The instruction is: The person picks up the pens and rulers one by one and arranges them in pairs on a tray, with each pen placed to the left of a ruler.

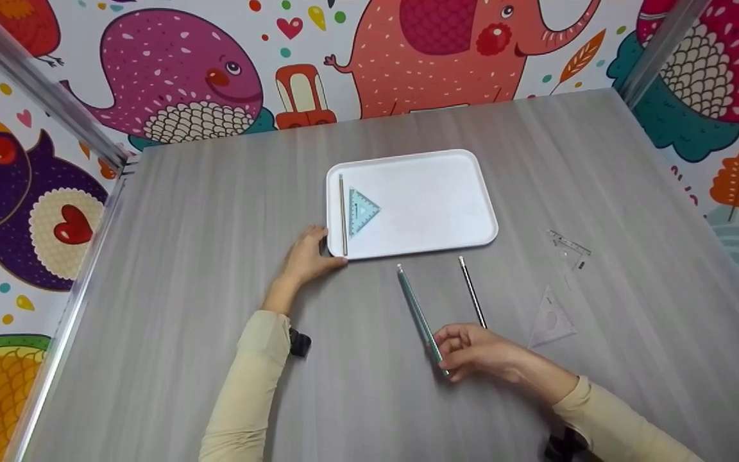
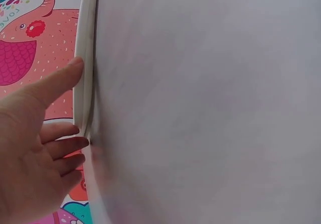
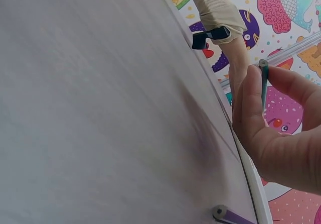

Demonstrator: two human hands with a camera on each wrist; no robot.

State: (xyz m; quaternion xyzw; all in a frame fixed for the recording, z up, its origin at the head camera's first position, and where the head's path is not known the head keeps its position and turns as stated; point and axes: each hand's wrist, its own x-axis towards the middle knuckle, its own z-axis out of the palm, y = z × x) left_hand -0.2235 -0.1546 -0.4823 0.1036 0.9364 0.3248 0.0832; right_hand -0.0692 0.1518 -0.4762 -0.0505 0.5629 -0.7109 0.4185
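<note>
A white tray (image 1: 433, 199) lies on the table. My left hand (image 1: 305, 258) holds its near left corner, thumb along the front edge and fingers at the left side. In the left wrist view the thumb and fingertips touch the tray rim (image 2: 83, 93). My right hand (image 1: 475, 351) pinches a green pencil (image 1: 416, 307) near its lower end, between thumb and fingers, in front of the tray. The right wrist view shows the unsharpened end of this pencil (image 3: 264, 64). On the tray, a slim pencil (image 1: 343, 215) lies beside a light-blue set square (image 1: 363, 210), along the left side.
A dark pencil (image 1: 472, 292) lies just beyond my right hand, partly hidden by it. To the right are a clear triangular set square (image 1: 550, 324) and, farther back, another clear piece (image 1: 570, 247) with ruler markings. Patterned walls border the grey table (image 1: 228, 192).
</note>
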